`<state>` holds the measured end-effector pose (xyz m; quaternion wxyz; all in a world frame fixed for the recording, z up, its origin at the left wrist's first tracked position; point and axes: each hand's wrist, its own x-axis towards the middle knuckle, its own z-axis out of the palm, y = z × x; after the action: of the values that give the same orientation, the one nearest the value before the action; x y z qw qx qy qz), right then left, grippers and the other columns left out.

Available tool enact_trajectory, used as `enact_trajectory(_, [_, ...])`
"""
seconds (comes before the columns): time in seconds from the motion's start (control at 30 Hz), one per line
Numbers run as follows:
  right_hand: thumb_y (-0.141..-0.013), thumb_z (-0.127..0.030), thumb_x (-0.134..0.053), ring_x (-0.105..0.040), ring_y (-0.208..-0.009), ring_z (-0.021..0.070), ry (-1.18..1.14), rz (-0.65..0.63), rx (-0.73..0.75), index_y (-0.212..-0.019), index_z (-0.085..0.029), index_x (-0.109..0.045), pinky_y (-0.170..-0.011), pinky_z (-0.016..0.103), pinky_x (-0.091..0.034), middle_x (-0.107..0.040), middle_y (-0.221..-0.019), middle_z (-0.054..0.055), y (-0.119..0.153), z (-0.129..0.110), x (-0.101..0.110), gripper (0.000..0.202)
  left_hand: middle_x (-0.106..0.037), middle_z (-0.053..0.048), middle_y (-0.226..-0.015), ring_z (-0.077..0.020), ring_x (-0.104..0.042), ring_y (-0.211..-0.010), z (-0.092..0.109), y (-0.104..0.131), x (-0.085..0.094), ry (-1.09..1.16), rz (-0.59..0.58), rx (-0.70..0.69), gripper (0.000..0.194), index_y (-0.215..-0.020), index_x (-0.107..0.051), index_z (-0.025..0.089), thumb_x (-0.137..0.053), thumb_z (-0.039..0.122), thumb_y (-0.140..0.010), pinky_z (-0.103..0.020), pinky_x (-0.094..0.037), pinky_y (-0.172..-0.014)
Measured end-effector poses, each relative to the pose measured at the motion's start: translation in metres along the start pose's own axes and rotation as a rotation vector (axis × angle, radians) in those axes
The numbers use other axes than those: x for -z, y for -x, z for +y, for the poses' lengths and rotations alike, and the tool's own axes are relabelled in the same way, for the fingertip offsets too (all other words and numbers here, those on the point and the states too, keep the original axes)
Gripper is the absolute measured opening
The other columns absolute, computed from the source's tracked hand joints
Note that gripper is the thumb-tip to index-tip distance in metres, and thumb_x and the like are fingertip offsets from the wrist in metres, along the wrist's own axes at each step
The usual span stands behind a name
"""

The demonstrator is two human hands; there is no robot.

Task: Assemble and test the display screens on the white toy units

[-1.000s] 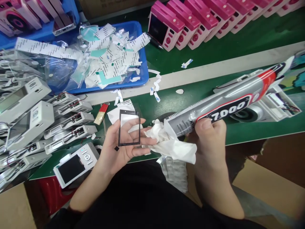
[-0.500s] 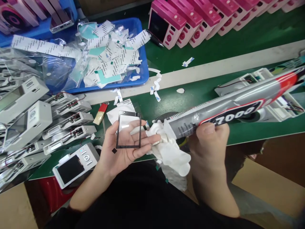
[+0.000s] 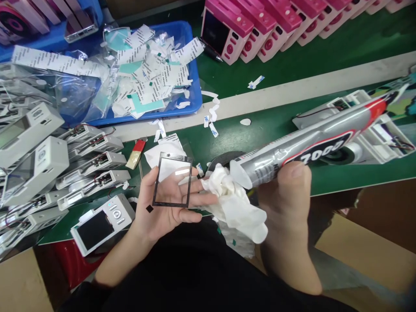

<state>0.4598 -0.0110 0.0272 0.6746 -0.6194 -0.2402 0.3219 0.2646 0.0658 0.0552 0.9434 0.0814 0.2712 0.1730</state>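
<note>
My left hand point(image 3: 162, 216) is turned palm up. A clear rectangular screen cover point(image 3: 172, 184) with a thin black border lies across its fingers, gripped at the edge by the thumb. A small black diamond mark point(image 3: 149, 209) shows beside the palm. My right hand point(image 3: 289, 195) is wrapped round a silver glue tube point(image 3: 312, 145) marked 7000, its narrow end toward the upper right. A crumpled white cloth-like wad point(image 3: 235, 203) sits between the hands, against my left fingertips and the tube's flat tail; which hand holds it I cannot tell.
White camera-like devices point(image 3: 100, 225) crowd the left side. A blue tray point(image 3: 195, 86) holds peeled backing scraps. Pink devices point(image 3: 224, 34) stand in a row at the back. Opened white housings point(image 3: 383, 138) lie behind the tube. Nearby are a red-and-tan piece point(image 3: 135, 154) and paper bits.
The tube has swung slightly, its tail shifting right and its narrow end showing more. The screen cover has tilted and moved slightly left. The white wad has moved slightly right.
</note>
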Motion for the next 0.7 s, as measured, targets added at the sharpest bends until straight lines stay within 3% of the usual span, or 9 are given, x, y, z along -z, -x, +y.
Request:
enact_trajectory(0.2, [-0.083, -0.079, -0.074, -0.049, -0.058, 0.0162, -0.074, 0.034, -0.067, -0.075, -0.027, -0.057, -0.059, 0.032, -0.054, -0.042, -0.067, -0.004, 0.006, -0.003, -0.004, 0.055, -0.085, -0.011, -0.102, -0.0248, -0.083, -0.107, -0.002, -0.002, -0.003, 0.106, -0.046, 0.030, 0.044, -0.106, -0.081, 0.013, -0.084, 0.052, -0.085, -0.020, -0.067, -0.075])
enact_trajectory(0.33, [-0.080, -0.077, -0.079, -0.053, -0.061, 0.0164, -0.129, 0.041, -0.076, -0.073, -0.026, -0.057, -0.062, 0.033, -0.056, -0.047, -0.070, -0.003, 0.011, -0.006, -0.009, 0.056, -0.086, -0.010, -0.108, -0.0230, -0.082, -0.111, -0.002, -0.002, -0.004, 0.140, -0.125, 0.016, 0.041, -0.110, -0.081, 0.012, -0.081, 0.048, -0.090, -0.021, -0.067, -0.082])
enact_trajectory(0.47, [-0.079, -0.074, -0.082, -0.061, -0.075, 0.0178, -0.186, 0.085, -0.026, -0.088, -0.028, -0.067, -0.073, 0.034, -0.058, -0.057, -0.083, -0.002, 0.013, -0.006, -0.011, 0.049, -0.085, -0.011, -0.113, -0.0230, -0.081, -0.116, -0.002, -0.001, -0.002, 0.189, -0.207, 0.039, 0.042, -0.115, -0.078, 0.009, -0.078, 0.045, -0.094, -0.025, -0.068, -0.084])
enact_trajectory(0.7, [-0.076, -0.072, -0.087, -0.060, -0.069, 0.0152, -0.219, 0.094, -0.002, -0.099, -0.028, -0.072, -0.071, 0.034, -0.058, -0.062, -0.088, -0.003, 0.012, -0.008, -0.008, 0.051, -0.085, -0.013, -0.111, -0.0266, -0.081, -0.113, -0.001, -0.003, 0.001, 0.199, -0.234, 0.069, 0.042, -0.114, -0.078, 0.008, -0.079, 0.044, -0.093, -0.025, -0.069, -0.077])
